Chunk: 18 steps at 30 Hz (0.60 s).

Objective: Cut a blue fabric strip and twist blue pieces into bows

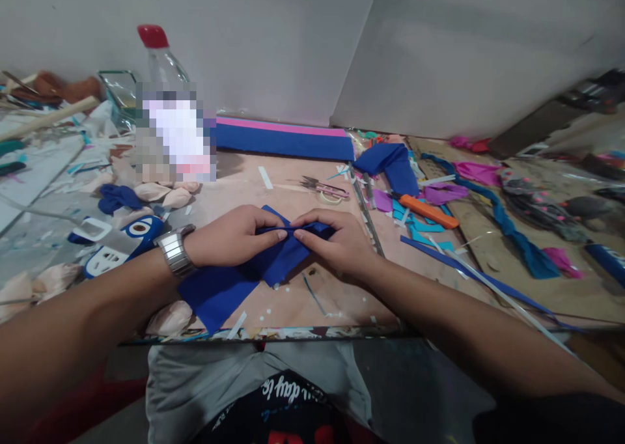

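Note:
Blue fabric [222, 297] is bunched between my two hands over the front part of the table, with one end hanging down to the left toward the edge. My left hand [234, 235], below a metal watch, pinches the fabric between thumb and fingers. Right beside it, my right hand [339, 239] pinches the same fabric, the thumb tips nearly touching. Small pink-handled thread snips [325, 187] lie on the table behind my hands.
A red-capped bottle [163, 60] stands at the back left. Folded blue and pink fabric [288, 141] lies along the wall. An orange cutter [430, 211] and coloured scraps are at the right; beige fabric pieces [170, 317] lie at the left.

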Available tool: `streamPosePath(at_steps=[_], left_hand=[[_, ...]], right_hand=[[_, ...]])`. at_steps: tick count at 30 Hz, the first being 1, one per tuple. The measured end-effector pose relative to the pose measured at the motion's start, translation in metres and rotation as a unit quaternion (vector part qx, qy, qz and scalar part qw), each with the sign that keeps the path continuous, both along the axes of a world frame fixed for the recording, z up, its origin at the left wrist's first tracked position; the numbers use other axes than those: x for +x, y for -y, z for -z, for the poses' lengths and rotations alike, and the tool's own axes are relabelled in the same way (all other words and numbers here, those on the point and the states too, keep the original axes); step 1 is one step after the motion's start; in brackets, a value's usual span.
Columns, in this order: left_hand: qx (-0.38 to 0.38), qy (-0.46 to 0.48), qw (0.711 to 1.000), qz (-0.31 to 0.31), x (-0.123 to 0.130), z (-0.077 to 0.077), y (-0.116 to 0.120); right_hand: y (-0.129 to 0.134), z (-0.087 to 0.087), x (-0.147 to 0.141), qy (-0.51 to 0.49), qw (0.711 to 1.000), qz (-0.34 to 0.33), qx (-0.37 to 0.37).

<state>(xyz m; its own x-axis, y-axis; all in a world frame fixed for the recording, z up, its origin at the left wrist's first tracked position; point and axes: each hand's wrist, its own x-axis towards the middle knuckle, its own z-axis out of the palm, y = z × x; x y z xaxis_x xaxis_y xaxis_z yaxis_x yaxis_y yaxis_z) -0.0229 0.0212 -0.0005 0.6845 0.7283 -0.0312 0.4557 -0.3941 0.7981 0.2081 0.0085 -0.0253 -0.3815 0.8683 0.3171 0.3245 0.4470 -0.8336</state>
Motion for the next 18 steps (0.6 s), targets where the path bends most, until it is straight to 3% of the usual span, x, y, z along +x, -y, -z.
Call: streamPosePath(at_steps=[10, 18], left_hand=[[0.020, -0.013, 1.000, -0.002, 0.0005, 0.0010, 0.0010], [-0.030, -0.006, 1.000, 0.006, -0.0003, -0.0001, -0.0012]], right_hand=[[0.0019, 0.0021, -0.0004, -0.008, 0.999, -0.022, -0.031], [0.0006, 0.0005, -0.0011, -0.009, 1.000, -0.012, -0.015]])
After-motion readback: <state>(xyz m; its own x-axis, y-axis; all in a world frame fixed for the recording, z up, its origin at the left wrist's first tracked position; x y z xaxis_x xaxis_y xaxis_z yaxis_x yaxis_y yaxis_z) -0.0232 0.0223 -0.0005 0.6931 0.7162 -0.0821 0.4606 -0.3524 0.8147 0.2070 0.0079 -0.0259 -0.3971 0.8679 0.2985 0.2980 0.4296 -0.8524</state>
